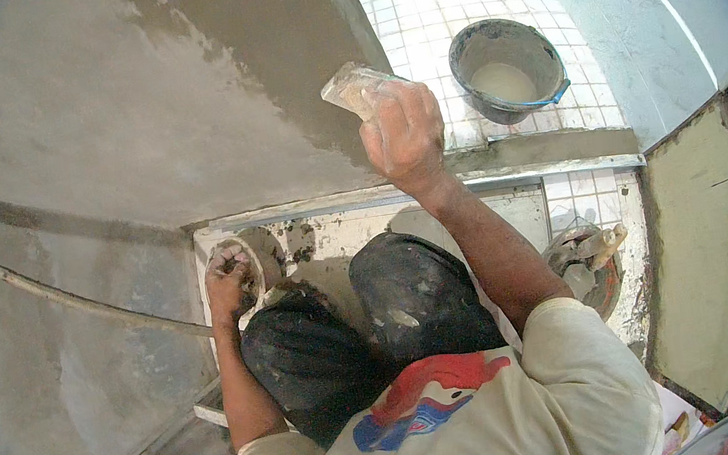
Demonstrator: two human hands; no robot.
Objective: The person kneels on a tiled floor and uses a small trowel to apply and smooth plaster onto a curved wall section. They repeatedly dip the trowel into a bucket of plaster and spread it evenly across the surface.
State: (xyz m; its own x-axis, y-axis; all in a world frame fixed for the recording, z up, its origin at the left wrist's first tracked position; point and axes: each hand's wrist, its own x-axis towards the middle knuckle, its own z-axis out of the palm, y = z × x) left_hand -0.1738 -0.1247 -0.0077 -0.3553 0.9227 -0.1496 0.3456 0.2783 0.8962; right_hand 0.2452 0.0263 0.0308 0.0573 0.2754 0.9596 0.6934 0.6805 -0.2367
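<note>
My right hand (406,132) is closed around a pale, flat, roughly rectangular block (350,90) smeared with mortar. Its kind is not clear. The block is at the right edge of a grey rendered wall (129,102), beside a darker, wet-looking band of render (261,45). Low at the left, my left hand (233,273) has its fingers curled at a round, pale-rimmed thing (255,281). The hand covers much of that thing, so I cannot make out what it is. Both my knees, in dark stained trousers (416,290), are bent between my arms.
A black bucket (505,70) with a blue handle and cloudy liquid stands on white floor tiles (416,8). Right of my knees, a round container (592,273) holds tools with wooden handles. A pale hose or pipe (43,287) curves along the left. A raised ledge (562,168) crosses ahead.
</note>
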